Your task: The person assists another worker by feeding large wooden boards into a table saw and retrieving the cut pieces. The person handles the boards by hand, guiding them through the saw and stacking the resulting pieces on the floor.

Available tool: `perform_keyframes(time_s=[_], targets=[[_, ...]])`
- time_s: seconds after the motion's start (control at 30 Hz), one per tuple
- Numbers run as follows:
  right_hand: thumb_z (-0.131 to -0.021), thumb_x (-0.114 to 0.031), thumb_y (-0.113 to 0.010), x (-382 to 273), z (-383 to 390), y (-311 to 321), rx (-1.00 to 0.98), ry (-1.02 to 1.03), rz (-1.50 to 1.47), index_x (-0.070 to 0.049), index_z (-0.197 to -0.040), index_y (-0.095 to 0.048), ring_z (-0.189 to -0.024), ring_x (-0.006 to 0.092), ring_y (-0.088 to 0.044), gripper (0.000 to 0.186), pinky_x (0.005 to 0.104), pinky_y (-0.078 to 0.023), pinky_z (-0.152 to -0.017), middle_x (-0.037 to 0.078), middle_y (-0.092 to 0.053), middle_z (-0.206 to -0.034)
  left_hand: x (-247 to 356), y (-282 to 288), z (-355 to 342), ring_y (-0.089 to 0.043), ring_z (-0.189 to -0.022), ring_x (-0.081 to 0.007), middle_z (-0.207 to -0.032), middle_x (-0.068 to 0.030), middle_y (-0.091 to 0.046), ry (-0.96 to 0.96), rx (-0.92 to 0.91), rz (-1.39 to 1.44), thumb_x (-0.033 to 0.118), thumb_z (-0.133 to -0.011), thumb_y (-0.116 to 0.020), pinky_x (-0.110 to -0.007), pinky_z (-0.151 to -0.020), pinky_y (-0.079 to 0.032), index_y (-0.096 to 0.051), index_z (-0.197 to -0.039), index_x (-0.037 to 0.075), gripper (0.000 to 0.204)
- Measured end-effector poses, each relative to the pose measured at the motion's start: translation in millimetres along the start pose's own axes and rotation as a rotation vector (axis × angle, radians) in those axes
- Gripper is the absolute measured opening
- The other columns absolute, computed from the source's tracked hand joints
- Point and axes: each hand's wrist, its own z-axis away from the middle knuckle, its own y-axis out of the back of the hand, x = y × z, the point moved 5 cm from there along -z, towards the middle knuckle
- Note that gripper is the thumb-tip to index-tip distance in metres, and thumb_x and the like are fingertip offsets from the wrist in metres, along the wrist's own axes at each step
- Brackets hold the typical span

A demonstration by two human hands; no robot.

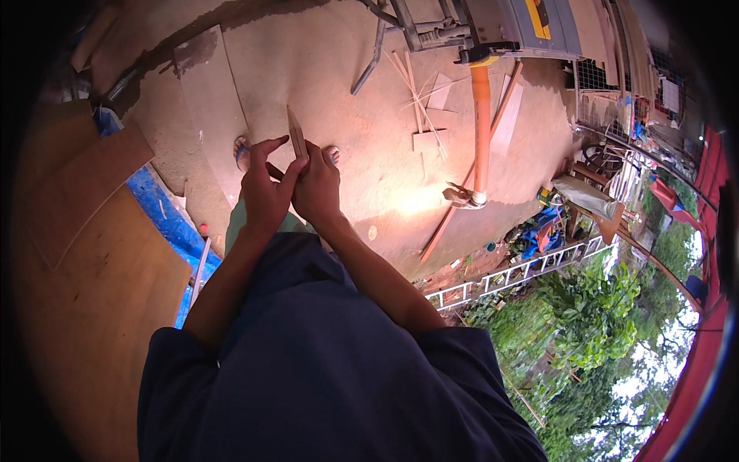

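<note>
In front of my body, a pointed strip of light wood (pixel 295 132) sticks up from between my hands, its sharp tip toward the far side. My right hand (pixel 317 189) is closed around its lower end. Close against it on the left is my left hand (pixel 265 189), with the index finger stretched toward the wood and the thumb reaching the strip's base, a gap between the two. The remaining left fingers are partly hidden. Whether the wood is one piece or several thin layers is hard to tell.
A wooden panel (pixel 115 285) and blue sheeting (pixel 158 208) lie at left. Thin wood offcuts (pixel 431 138) are scattered on the floor. An orange pipe (pixel 481 123) runs down from a machine (pixel 546 35). A white ladder (pixel 523 269) lies at right beside plants.
</note>
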Motion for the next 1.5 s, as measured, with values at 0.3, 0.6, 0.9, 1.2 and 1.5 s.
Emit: perform_keyframes(time_s=[0.3,0.6,0.9,1.2,1.5], targets=[[-0.083,-0.004,-0.06,-10.5,1.2,1.8,0.121,0.3,0.229,0.0,-0.124,-0.056,-0.094,0.0427,-0.062,0.041,0.0504,-0.051,-0.078,0.022,-0.063,-0.11,6.9,1.2,-28.6,-0.069,-0.09,-0.0224,-0.105,-0.0103,-0.072,-0.271,0.043,-0.205,0.015,-0.085,-0.076,-0.034,-0.076,-0.054,-0.07,-0.113,0.006,0.03],[-0.079,-0.008,-0.064,3.9,-4.0,-0.5,0.111,0.076,0.028,0.004,-0.12,-0.055,-0.097,0.0454,-0.061,0.044,0.0521,-0.052,-0.081,0.026,-0.062,-0.107,8.3,-5.0,-22.7,-0.073,-0.083,-0.0239,-0.108,-0.0109,-0.072,-0.495,0.053,-0.254,0.012,-0.089,-0.072,-0.03,-0.065,-0.061,-0.072,-0.109,0.007,0.02],[-0.079,-0.007,-0.064,-3.7,-2.7,4.2,0.086,0.14,0.193,0.001,-0.115,-0.06,-0.098,0.0425,-0.061,0.037,0.0502,-0.053,-0.083,0.023,-0.061,-0.113,3.6,-6.0,-25.2,-0.066,-0.063,-0.0176,-0.101,-0.0082,-0.071,-0.379,0.013,-0.173,0.015,-0.088,-0.075,-0.029,-0.055,-0.053,-0.066,-0.109,0.006,0.025],[-0.081,-0.006,-0.062,-8.3,-3.4,8.5,0.041,0.051,0.119,0.001,-0.116,-0.06,-0.1,0.0398,-0.06,0.035,0.0504,-0.052,-0.083,0.02,-0.061,-0.116,-10.8,-5.4,-39.7,-0.056,-0.059,-0.0102,-0.106,-0.0082,-0.067,-0.211,-0.132,0.01,0.016,-0.084,-0.079,-0.024,-0.052,-0.046,-0.063,-0.117,0.003,0.039],[-0.082,-0.008,-0.062,-3.1,-4.2,-5.5,0.021,0.029,0.136,0.005,-0.124,-0.053,-0.1,0.042,-0.06,0.045,0.0498,-0.051,-0.085,0.023,-0.063,-0.108,-21.1,2.5,-41.7,-0.056,-0.064,-0.0094,-0.11,-0.0073,-0.066,-0.192,-0.142,0.088,0.014,-0.081,-0.079,-0.022,-0.053,-0.047,-0.064,-0.115,0.003,0.038]])
